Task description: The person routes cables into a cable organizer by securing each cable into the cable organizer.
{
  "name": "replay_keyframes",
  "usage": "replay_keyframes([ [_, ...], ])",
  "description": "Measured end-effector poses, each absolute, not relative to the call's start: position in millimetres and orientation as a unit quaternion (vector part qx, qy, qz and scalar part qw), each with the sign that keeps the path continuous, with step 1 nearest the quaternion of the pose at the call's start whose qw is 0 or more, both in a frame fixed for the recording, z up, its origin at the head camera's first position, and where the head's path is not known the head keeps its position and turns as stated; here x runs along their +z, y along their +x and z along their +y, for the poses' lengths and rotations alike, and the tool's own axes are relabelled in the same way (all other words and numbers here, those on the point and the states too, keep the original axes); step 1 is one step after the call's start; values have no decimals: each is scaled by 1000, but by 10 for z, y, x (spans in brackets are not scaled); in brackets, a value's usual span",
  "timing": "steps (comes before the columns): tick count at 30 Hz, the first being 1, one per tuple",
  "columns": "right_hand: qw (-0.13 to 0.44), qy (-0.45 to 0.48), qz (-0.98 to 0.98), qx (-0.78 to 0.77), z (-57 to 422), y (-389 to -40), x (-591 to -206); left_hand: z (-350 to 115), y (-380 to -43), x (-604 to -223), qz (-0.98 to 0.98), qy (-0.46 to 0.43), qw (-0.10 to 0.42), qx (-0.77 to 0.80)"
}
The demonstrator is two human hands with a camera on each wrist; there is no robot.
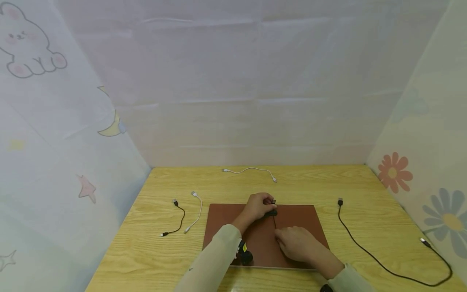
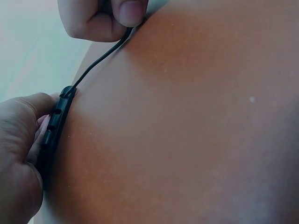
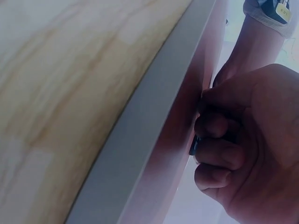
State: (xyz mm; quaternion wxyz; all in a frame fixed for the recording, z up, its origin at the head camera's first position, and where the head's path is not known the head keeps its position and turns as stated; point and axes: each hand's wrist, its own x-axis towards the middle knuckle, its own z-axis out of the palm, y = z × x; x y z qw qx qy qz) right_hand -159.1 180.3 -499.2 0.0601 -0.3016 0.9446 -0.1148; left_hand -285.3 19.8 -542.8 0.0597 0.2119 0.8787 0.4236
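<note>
A slotted black cable organizer (image 2: 57, 126) stands near the far edge of a brown board (image 1: 219, 215). My left hand (image 1: 257, 206) grips it from the left side, fingers and thumb around it. One thin black cable (image 2: 96, 61) sits at the end slot of the organizer, and its USB plug (image 1: 273, 201) shows just beyond. Closer to the near edge, my right hand (image 1: 296, 244) pinches this cable between thumb and curled fingers, low over the board. In the right wrist view, the right hand (image 3: 252, 140) hides most of the organizer.
Left of the board lie a short black cable (image 1: 182, 219) and a white cable (image 1: 200, 209). Another white cable (image 1: 251, 168) lies at the back. A long black cable (image 1: 365, 249) curves along the right side of the wooden table (image 1: 146, 259). Printed cloth walls (image 1: 255, 101) enclose the table.
</note>
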Motion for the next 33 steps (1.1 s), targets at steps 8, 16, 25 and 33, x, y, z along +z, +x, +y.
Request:
replay_keyframes([
  [8,76,-285,947,-129,1796,-1595,-4980,213,-2860,-5402,880,190,73,429],
  [16,90,-277,945,-148,1841,-1614,-5022,262,-2842,-5409,880,171,61,439],
  [25,105,-264,945,-165,1842,-1612,-5046,255,-2829,-5460,885,166,39,432],
  [33,107,-258,943,-181,1831,-1604,-5022,219,-2837,-5433,893,178,40,412],
])
